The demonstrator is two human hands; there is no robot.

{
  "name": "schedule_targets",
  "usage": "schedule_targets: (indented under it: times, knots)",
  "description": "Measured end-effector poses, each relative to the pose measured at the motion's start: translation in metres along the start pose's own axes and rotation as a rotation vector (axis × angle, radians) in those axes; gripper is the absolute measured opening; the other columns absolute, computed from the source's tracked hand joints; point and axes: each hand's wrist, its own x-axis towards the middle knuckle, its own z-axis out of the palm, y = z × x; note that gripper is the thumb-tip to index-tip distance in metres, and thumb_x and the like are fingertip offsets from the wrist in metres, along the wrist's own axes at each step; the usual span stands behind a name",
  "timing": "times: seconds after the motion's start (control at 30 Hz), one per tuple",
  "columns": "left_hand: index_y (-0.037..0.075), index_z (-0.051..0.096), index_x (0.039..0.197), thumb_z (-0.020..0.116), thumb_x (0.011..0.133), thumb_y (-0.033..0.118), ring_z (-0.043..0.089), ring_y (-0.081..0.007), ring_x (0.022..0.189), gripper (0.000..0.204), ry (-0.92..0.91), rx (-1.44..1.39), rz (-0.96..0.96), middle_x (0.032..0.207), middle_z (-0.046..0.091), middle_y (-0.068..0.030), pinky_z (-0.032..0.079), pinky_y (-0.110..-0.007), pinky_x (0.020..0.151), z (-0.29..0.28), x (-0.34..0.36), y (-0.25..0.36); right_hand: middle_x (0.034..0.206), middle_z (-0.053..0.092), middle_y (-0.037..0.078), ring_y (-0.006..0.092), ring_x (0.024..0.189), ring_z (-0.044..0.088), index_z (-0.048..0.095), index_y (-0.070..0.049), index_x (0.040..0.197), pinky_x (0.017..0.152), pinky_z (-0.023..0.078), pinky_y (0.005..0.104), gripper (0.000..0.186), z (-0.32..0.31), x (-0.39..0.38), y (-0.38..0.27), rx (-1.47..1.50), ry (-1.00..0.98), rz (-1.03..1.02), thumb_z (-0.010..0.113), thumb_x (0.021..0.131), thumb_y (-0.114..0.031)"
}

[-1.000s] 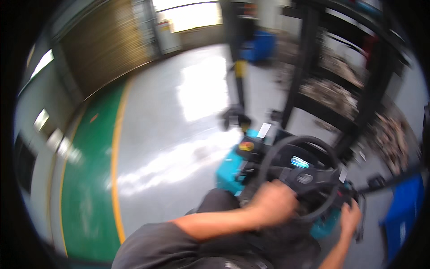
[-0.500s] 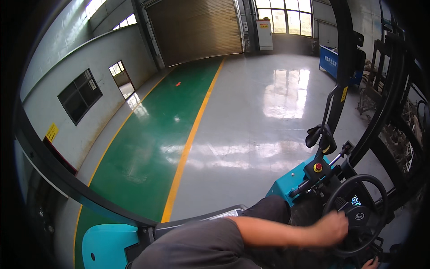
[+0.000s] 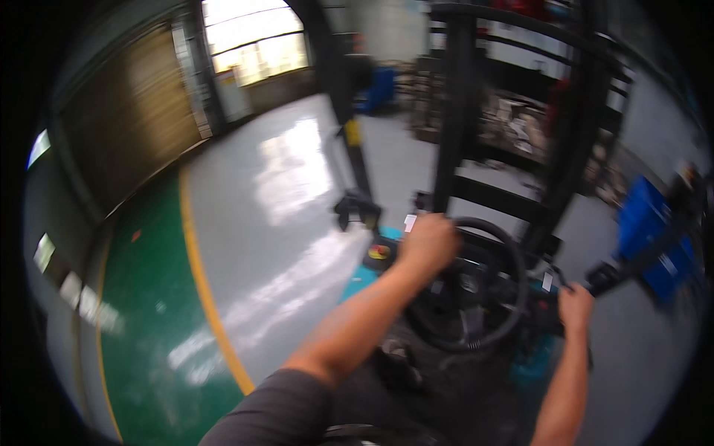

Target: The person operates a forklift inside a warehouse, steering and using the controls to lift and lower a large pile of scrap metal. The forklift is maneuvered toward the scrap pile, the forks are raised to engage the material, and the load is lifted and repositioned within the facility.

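I sit at the controls of a forklift. Its black steering wheel (image 3: 518,297) is in front of me. My left hand (image 3: 431,241) is closed at the wheel's upper left; whatever lies inside the fist, rim or knob, is hidden. To the right of the wheel, my right hand (image 3: 575,306) is closed around the top of a dark control lever (image 3: 559,278), with the arm stretched forward. Left of the wheel, a red emergency stop button (image 3: 378,252) sits on a yellow base. Motion blur softens the picture.
The black forklift mast (image 3: 455,119) rises ahead, with stacked scrap-like material (image 3: 513,123) behind it. Blue bins (image 3: 654,234) stand at the right and far ahead. On the left, a yellow line (image 3: 201,275) borders a green lane (image 3: 149,327), and a shutter door (image 3: 123,111) closes the far wall.
The view has swung to the right, bringing the mast and wheel to the middle. My left hand has gone to the wheel's upper left. My right hand, barely visible before, now shows at the lever.
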Motion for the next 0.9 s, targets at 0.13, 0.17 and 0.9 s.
schedule_targets:
  times: [0.13, 0.17, 0.9]
  knots:
    - [0.006, 0.063, 0.070, 0.075, 0.077, 0.017, 0.062, -0.0341, 0.077, 0.018, 0.172, 0.041, -0.121, 0.077, 0.060, -0.0107, 0.053, -0.045, 0.069, -0.080, -0.082, -0.010, 0.100, 0.072, 0.030, 0.0492, 0.099, 0.068, 0.074, 0.003, 0.096, 0.092, 0.054, 0.0540, 0.030, 0.008, -0.017, -0.045, 0.031, -0.108, -0.092, 0.064, 0.091, -0.025]
    - [0.007, 0.063, 0.070, 0.076, 0.077, 0.018, 0.061, -0.0332, 0.076, 0.018, 0.133, -0.020, -0.054, 0.077, 0.059, -0.0100, 0.053, -0.044, 0.069, -0.092, -0.095, 0.003, 0.099, 0.072, 0.030, 0.0487, 0.099, 0.068, 0.074, 0.004, 0.095, 0.092, 0.053, 0.0543, 0.031, 0.008, -0.018, -0.051, 0.039, -0.098, -0.084, 0.063, 0.091, -0.026]
    - [0.010, 0.067, 0.126, 0.077, 0.086, 0.048, 0.056, -0.0318, 0.129, 0.056, 0.091, -0.306, 0.527, 0.135, 0.064, -0.0107, 0.038, -0.054, 0.113, -0.092, -0.012, 0.045, 0.092, 0.076, 0.024, 0.0432, 0.093, 0.073, 0.079, -0.001, 0.096, 0.087, 0.059, 0.0497, 0.030, -0.011, 0.005, -0.084, 0.064, -0.036, -0.054, 0.063, 0.092, -0.027]
